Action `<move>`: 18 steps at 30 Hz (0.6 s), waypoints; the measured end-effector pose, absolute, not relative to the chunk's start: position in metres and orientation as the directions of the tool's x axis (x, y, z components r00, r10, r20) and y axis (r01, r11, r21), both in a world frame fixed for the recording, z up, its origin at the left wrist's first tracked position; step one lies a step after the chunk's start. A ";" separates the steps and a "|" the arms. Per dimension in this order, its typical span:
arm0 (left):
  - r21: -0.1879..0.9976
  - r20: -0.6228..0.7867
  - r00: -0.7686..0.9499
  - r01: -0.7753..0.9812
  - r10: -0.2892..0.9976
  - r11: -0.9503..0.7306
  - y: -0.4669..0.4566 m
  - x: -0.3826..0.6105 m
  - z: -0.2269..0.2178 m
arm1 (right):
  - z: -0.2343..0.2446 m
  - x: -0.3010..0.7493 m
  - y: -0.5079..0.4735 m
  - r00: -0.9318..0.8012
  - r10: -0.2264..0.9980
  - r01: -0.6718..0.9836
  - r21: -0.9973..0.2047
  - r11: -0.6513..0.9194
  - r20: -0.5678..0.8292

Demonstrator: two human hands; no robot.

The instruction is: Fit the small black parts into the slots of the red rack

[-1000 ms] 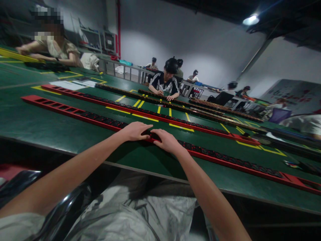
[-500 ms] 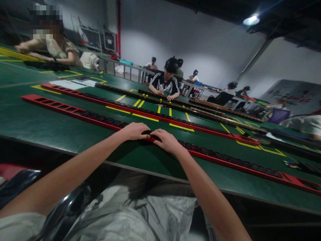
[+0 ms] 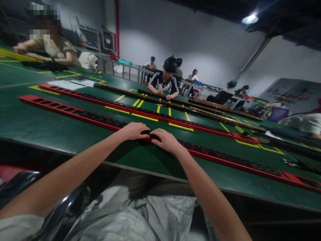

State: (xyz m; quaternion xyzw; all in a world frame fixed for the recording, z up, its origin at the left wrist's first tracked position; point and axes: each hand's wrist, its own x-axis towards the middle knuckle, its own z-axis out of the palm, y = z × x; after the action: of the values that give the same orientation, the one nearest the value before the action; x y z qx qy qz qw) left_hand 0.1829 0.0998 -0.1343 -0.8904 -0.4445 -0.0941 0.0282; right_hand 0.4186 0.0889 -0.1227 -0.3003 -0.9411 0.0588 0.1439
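A long red slotted frame (image 3: 29,98) lies slantwise along the near side of the green table, with black square inserts (image 3: 100,118) in most of its slots. Several slots at its left end are bare. Around the frame's middle, my left hand (image 3: 135,131) and my right hand (image 3: 165,140) are nearly touching, fingers curled over the frame and thumbs on the near side. Between them a black piece (image 3: 154,136) shows in part; my fingers hide the rest. Both hands are closed on the frame at this piece.
A second red frame (image 3: 245,138) with black inserts lies parallel behind. Farther back are long dark strips (image 3: 175,106), white papers (image 3: 62,84) and yellow tape lines. A co-worker (image 3: 163,82) leans over the far side; another person (image 3: 55,47) sits at left.
Both hands stay at the same spot on the frame, with hardly any finger movement. The whole view has shifted very slightly.
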 end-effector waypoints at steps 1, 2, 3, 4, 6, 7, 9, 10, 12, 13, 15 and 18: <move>0.036 0.195 0.587 0.796 0.785 -0.604 0.100 0.183 -0.134 | -0.122 0.418 0.089 -0.776 0.585 0.549 -0.203 0.811 0.235; 0.039 0.199 0.588 0.795 0.784 -0.606 0.100 0.183 -0.135 | -0.122 0.418 0.088 -0.775 0.588 0.552 -0.205 0.809 0.233; 0.041 0.203 0.588 0.793 0.783 -0.607 0.100 0.183 -0.135 | -0.121 0.418 0.088 -0.774 0.589 0.554 -0.204 0.807 0.230; 0.042 0.207 0.589 0.792 0.781 -0.609 0.100 0.182 -0.135 | -0.121 0.418 0.088 -0.774 0.591 0.556 -0.202 0.806 0.227; 0.044 0.211 0.590 0.790 0.779 -0.611 0.100 0.182 -0.135 | -0.120 0.418 0.087 -0.776 0.591 0.557 -0.200 0.806 0.221; 0.044 0.211 0.591 0.790 0.779 -0.611 0.100 0.182 -0.135 | -0.119 0.418 0.087 -0.776 0.592 0.557 -0.201 0.806 0.220; 0.041 0.213 0.591 0.790 0.778 -0.611 0.100 0.182 -0.135 | -0.118 0.418 0.086 -0.778 0.589 0.554 -0.204 0.807 0.220; 0.038 0.214 0.590 0.791 0.778 -0.610 0.100 0.182 -0.135 | -0.118 0.417 0.086 -0.778 0.588 0.552 -0.205 0.808 0.220; 0.033 0.216 0.588 0.793 0.780 -0.608 0.099 0.183 -0.135 | -0.117 0.417 0.086 -0.777 0.592 0.554 -0.211 0.805 0.217; 0.032 0.216 0.588 0.794 0.780 -0.607 0.099 0.183 -0.134 | -0.117 0.417 0.086 -0.773 0.597 0.559 -0.214 0.801 0.214; 0.031 0.214 0.588 0.794 0.780 -0.607 0.098 0.183 -0.134 | -0.117 0.417 0.086 -0.766 0.609 0.570 -0.219 0.792 0.208; 0.028 0.213 0.589 0.794 0.780 -0.607 0.098 0.184 -0.133 | -0.116 0.417 0.086 -0.761 0.618 0.581 -0.217 0.785 0.200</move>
State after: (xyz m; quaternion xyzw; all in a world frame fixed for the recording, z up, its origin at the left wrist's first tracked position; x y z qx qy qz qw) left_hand 0.1835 0.0984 -0.1334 -0.8906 -0.4418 -0.1022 0.0350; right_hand 0.4166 0.0860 -0.1165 -0.3202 -0.9355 0.0711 0.1310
